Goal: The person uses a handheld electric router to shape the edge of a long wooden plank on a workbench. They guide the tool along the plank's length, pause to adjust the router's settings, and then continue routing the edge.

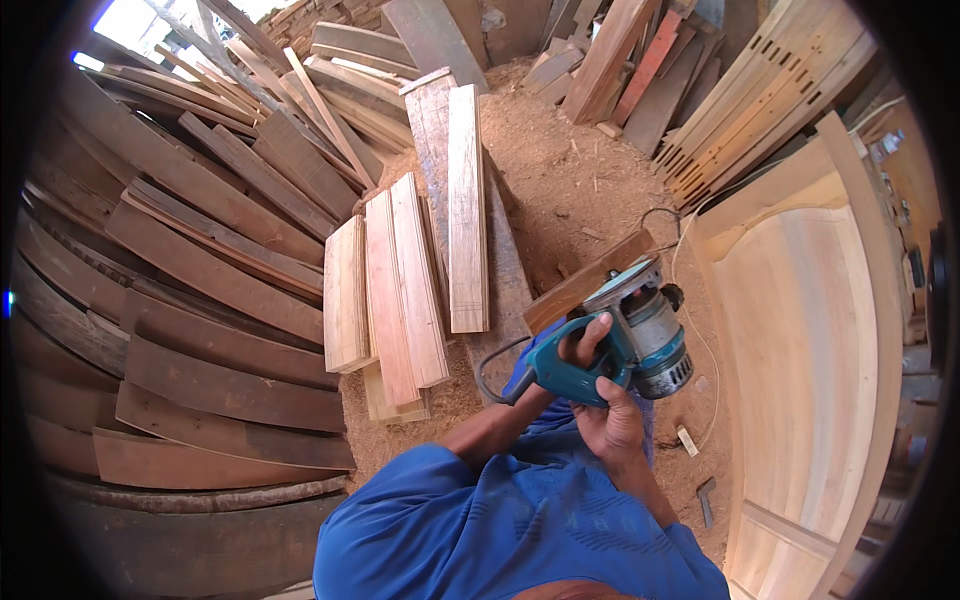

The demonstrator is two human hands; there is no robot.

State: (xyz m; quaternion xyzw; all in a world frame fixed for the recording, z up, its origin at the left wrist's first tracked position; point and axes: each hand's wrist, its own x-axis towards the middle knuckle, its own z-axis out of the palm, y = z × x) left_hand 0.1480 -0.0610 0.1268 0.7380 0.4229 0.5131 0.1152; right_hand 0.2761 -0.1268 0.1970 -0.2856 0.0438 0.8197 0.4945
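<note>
Tilted on its side in front of my body is a teal and grey handheld wood router, its round base turned up and away from me. My left hand is wrapped around its teal handle. Lower down, my right hand closes on the same router, the thumb against the handle; its fingertips are partly hidden. A dark cord leaves the handle end and loops left. Just beyond the router lies a brown wooden board. Left of it, a pale grooved board rests lengthwise on a worn bench.
Stacked pale and pinkish boards stand left of the bench. Dark planks fill the left side. A large wooden panel leans at right. Slotted timbers stand beyond it. Sawdust covers the floor, with a small metal tool on it.
</note>
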